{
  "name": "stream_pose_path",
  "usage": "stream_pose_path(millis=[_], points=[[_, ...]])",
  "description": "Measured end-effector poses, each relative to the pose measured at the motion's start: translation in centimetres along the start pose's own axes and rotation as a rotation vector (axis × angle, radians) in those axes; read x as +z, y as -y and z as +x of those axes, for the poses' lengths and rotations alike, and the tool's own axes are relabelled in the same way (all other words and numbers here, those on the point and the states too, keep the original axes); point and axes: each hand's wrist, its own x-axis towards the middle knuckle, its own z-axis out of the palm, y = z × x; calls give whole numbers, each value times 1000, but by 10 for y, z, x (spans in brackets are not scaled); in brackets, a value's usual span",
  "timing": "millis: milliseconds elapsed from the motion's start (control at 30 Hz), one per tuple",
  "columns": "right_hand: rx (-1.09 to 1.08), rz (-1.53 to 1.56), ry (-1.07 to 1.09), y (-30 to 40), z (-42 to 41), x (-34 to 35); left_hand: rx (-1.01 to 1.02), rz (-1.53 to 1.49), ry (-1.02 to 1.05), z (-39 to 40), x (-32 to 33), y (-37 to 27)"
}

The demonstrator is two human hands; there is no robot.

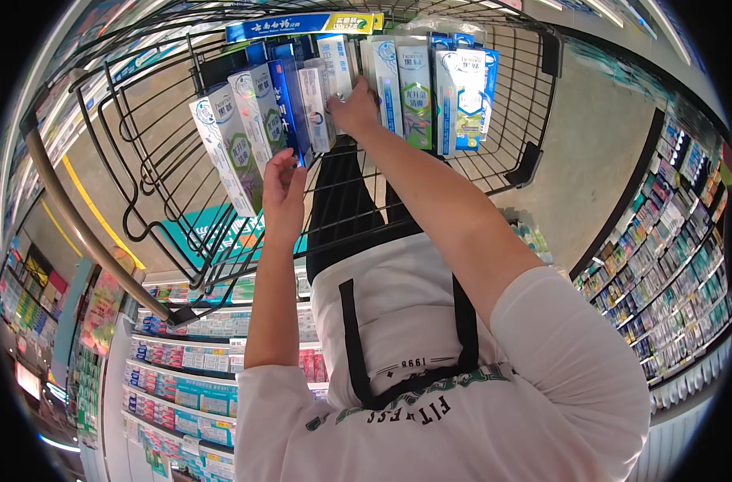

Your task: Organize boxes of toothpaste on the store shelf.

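Toothpaste cartons stand in a row across a black wire shopping cart. My right hand (357,108) is in the middle of the row, its thumb and fingers around a white and blue toothpaste carton (336,57); the fingertips are partly hidden. Further left and lower, my left hand (284,181) is half curled, thumb apart, at the lower end of a dark blue carton (286,96), with nothing seen between its fingers. White and green cartons (236,150) lean at the row's left end. More cartons (415,99) stand right of my right hand.
A long blue and yellow carton (303,25) lies crosswise behind the row. The cart's wire rim (366,236) curves close before my body, and its handle bar (89,223) runs down the left. Store shelves with packaged goods (185,355) stand at lower left and on the right (661,289).
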Motion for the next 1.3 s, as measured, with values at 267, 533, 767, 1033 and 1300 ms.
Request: stream_pose_path(millis=[267,533,767,1033,1300], points=[[163,465,264,-46,0,-14,43,6,62,16,23,-2],[561,1062,693,9,-138,-133,27,-49,-11,4,-3,4],[137,533,514,15,-147,-231,291,426,-182,-5,7,-24],[-461,19,171,94,-128,-325,263,835,-95,-19,13,-39],[-830,-224,-89,142,-113,-381,253,864,66,-24,13,-52]])
